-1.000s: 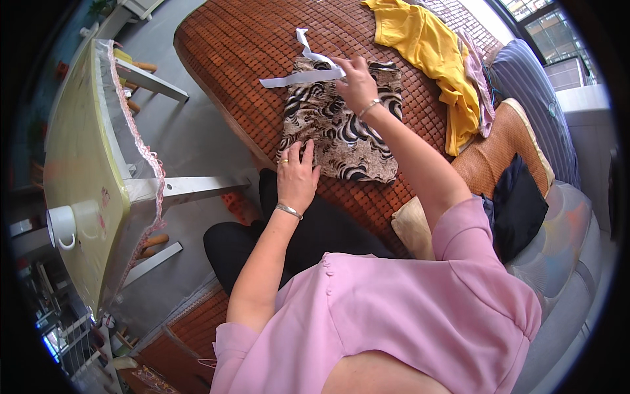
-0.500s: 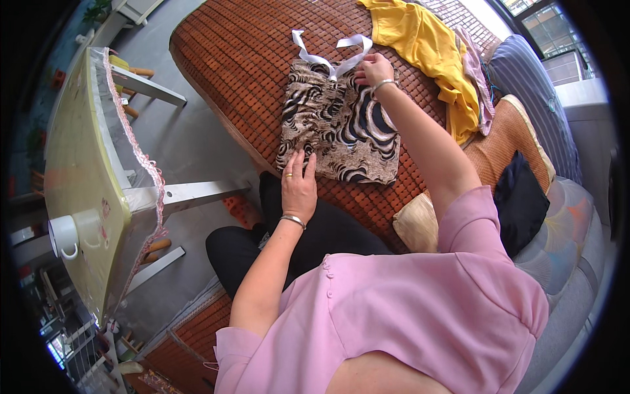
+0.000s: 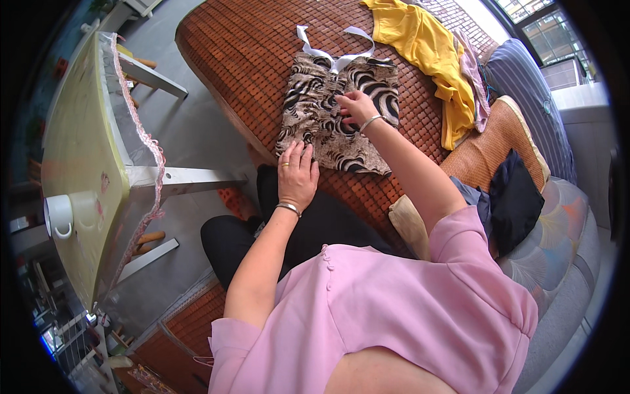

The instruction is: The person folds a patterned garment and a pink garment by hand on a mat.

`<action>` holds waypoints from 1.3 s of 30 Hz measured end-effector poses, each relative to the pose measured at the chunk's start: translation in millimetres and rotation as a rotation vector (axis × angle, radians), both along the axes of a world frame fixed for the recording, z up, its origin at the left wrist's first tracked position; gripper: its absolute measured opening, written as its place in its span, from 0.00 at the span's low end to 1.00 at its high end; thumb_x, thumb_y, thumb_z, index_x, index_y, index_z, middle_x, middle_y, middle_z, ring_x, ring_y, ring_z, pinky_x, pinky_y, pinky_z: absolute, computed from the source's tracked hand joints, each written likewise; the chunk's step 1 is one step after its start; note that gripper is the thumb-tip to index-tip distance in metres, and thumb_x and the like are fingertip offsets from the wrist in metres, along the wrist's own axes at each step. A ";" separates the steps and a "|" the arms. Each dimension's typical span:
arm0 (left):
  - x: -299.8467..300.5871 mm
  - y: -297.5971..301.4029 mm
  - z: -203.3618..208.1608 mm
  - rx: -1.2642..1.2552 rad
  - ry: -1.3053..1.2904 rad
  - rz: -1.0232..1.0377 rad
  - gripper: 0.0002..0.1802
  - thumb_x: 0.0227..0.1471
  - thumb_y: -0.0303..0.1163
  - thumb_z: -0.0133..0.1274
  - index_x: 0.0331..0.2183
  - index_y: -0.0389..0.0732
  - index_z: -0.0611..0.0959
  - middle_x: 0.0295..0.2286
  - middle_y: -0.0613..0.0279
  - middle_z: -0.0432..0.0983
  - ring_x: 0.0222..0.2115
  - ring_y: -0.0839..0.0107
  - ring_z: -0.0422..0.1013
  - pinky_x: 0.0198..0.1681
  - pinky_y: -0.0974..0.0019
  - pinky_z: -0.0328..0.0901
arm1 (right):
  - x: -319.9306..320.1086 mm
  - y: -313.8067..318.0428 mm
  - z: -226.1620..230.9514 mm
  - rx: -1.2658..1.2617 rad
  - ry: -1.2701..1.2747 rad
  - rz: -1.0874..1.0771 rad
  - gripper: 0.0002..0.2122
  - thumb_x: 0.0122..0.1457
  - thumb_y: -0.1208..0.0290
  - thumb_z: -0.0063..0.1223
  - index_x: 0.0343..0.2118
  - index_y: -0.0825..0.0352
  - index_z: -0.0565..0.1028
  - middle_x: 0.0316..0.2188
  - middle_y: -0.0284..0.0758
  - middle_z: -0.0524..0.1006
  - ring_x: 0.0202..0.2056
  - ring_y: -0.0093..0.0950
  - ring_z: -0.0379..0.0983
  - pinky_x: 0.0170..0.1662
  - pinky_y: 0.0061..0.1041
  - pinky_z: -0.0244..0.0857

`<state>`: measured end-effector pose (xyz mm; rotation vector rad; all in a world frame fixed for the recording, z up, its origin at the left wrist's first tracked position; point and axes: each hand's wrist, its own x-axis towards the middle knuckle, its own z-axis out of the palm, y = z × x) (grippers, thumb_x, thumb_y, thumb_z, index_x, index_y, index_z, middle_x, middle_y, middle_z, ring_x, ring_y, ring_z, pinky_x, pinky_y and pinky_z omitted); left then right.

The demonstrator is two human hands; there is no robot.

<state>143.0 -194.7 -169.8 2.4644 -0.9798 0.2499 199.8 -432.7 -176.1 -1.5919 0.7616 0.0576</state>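
Note:
A folded brown, black and cream animal-print garment (image 3: pixel 354 151) lies flat on the brown woven tile mat (image 3: pixel 243 72). A white ribbon tie (image 3: pixel 336 64) comes out at its far edge, the two ends spread in loops on the mat. My left hand (image 3: pixel 298 176) rests on the garment's near left corner, fingers stretched out flat. Over the garment's middle is my right hand (image 3: pixel 357 108), its fingers loosely bent and apart, with nothing visible in them. Whether its fingertips touch the cloth I cannot tell.
A yellow garment (image 3: pixel 426 52) and a pink cloth (image 3: pixel 472 79) lie at the far right. Beside them are a striped blue cushion (image 3: pixel 528 98), an orange woven cushion (image 3: pixel 492 141) and a black cloth (image 3: pixel 518 203). A covered table (image 3: pixel 85 157) with a white mug (image 3: pixel 59 215) stands left.
My right hand has moved from the garment's far right corner, beside the ribbon, down and left over the middle. The ribbon's right end lies a little differently. My left hand stays at the near corner.

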 end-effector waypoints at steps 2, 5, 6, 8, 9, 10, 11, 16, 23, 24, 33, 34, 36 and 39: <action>2.2 -4.2 9.1 -0.037 -0.003 -0.001 0.27 0.48 0.37 0.54 0.50 0.37 0.70 0.48 0.52 0.64 0.53 0.55 0.58 0.57 0.54 0.53 | 0.2 1.3 -4.4 0.052 0.017 0.008 0.24 0.52 0.61 0.58 0.43 0.77 0.69 0.34 0.39 0.74 0.30 0.25 0.72 0.26 0.25 0.73; 18.1 -27.2 22.0 -0.083 -0.006 -0.013 0.37 0.45 0.38 0.58 0.53 0.34 0.64 0.49 0.51 0.61 0.52 0.54 0.57 0.57 0.55 0.53 | 2.8 2.0 -2.1 0.261 0.025 -0.071 0.23 0.51 0.62 0.58 0.44 0.75 0.68 0.35 0.40 0.72 0.31 0.26 0.72 0.26 0.26 0.73; 25.1 -37.4 27.4 -0.072 0.018 0.006 0.38 0.45 0.39 0.59 0.54 0.34 0.63 0.50 0.50 0.61 0.52 0.54 0.57 0.57 0.55 0.54 | 4.6 1.9 1.7 0.327 0.040 -0.094 0.23 0.51 0.62 0.59 0.44 0.74 0.67 0.34 0.38 0.71 0.29 0.26 0.71 0.27 0.25 0.73; 39.3 -57.2 36.6 -0.051 0.069 0.041 0.42 0.43 0.39 0.60 0.55 0.34 0.60 0.50 0.49 0.60 0.52 0.54 0.57 0.56 0.56 0.54 | 5.2 8.8 0.9 0.359 -0.009 -0.129 0.22 0.50 0.63 0.59 0.43 0.72 0.68 0.31 0.36 0.70 0.25 0.25 0.70 0.26 0.25 0.72; 48.3 -66.6 34.1 -0.053 0.148 0.065 0.46 0.42 0.40 0.61 0.56 0.32 0.57 0.49 0.46 0.60 0.52 0.52 0.58 0.56 0.57 0.55 | 7.5 8.6 7.3 0.360 0.033 -0.097 0.20 0.50 0.63 0.59 0.41 0.70 0.69 0.29 0.34 0.70 0.23 0.23 0.68 0.22 0.22 0.68; 57.7 -73.7 32.0 -0.213 0.260 0.098 0.46 0.40 0.41 0.62 0.56 0.33 0.59 0.47 0.44 0.62 0.50 0.51 0.60 0.54 0.57 0.57 | 10.1 6.4 3.7 0.387 0.020 -0.071 0.19 0.49 0.61 0.60 0.39 0.68 0.70 0.28 0.33 0.69 0.24 0.21 0.67 0.21 0.22 0.63; 66.2 -78.0 30.3 -0.195 0.326 0.135 0.47 0.39 0.42 0.63 0.55 0.33 0.59 0.46 0.44 0.63 0.48 0.51 0.61 0.53 0.58 0.58 | 12.3 5.4 1.6 0.415 0.060 -0.083 0.19 0.48 0.59 0.60 0.38 0.67 0.70 0.28 0.32 0.69 0.23 0.21 0.66 0.22 0.23 0.62; 122.0 -51.0 1.3 -0.158 0.603 0.059 0.46 0.40 0.40 0.64 0.55 0.32 0.59 0.45 0.51 0.65 0.42 0.64 0.67 0.47 0.66 0.64 | 32.6 32.2 32.1 -0.037 0.063 0.100 0.23 0.43 0.57 0.58 0.39 0.71 0.75 0.32 0.41 0.78 0.30 0.34 0.74 0.33 0.31 0.67; 133.5 -49.9 33.8 -0.531 1.357 0.202 0.42 0.50 0.47 0.56 0.57 0.34 0.58 0.43 0.60 0.67 0.39 0.72 0.65 0.42 0.66 0.62 | 42.9 37.1 -4.8 -0.156 -0.105 -0.185 0.27 0.41 0.57 0.60 0.36 0.79 0.73 0.34 0.49 0.77 0.35 0.39 0.75 0.41 0.30 0.67; 135.1 -49.6 34.5 -0.515 1.375 0.210 0.41 0.50 0.48 0.55 0.57 0.34 0.59 0.43 0.60 0.67 0.39 0.72 0.65 0.42 0.66 0.62 | 43.9 37.1 -1.8 -0.042 -0.095 -0.146 0.26 0.41 0.57 0.59 0.35 0.79 0.74 0.33 0.47 0.77 0.34 0.37 0.74 0.41 0.29 0.67; 172.3 -34.0 51.7 -0.749 1.508 0.256 0.30 0.49 0.64 0.48 0.33 0.45 0.79 0.23 0.72 0.70 0.25 0.78 0.69 0.27 0.73 0.65 | 72.1 68.1 39.9 0.323 -0.224 0.095 0.17 0.54 0.59 0.54 0.39 0.67 0.72 0.29 0.32 0.73 0.31 0.23 0.69 0.33 0.25 0.67; 179.5 -29.9 59.4 -0.806 1.611 0.147 0.28 0.51 0.62 0.47 0.34 0.46 0.79 0.25 0.71 0.75 0.24 0.80 0.72 0.24 0.75 0.66 | 72.6 72.5 57.5 0.423 -0.149 0.078 0.18 0.55 0.57 0.53 0.41 0.67 0.71 0.31 0.32 0.72 0.32 0.25 0.69 0.34 0.27 0.68; 204.4 -7.1 63.1 -0.848 1.625 0.036 0.27 0.52 0.60 0.46 0.35 0.45 0.79 0.29 0.69 0.77 0.21 0.79 0.72 0.24 0.74 0.68 | 83.8 92.5 69.8 0.818 -0.282 0.023 0.21 0.57 0.54 0.50 0.43 0.69 0.68 0.34 0.35 0.70 0.36 0.29 0.70 0.37 0.34 0.71; 215.2 11.2 70.3 -0.825 1.501 0.254 0.26 0.52 0.54 0.51 0.38 0.39 0.79 0.30 0.64 0.78 0.29 0.74 0.74 0.32 0.71 0.70 | 92.3 99.1 70.6 0.859 -0.263 0.119 0.20 0.58 0.60 0.51 0.46 0.72 0.67 0.36 0.40 0.70 0.37 0.31 0.72 0.37 0.33 0.73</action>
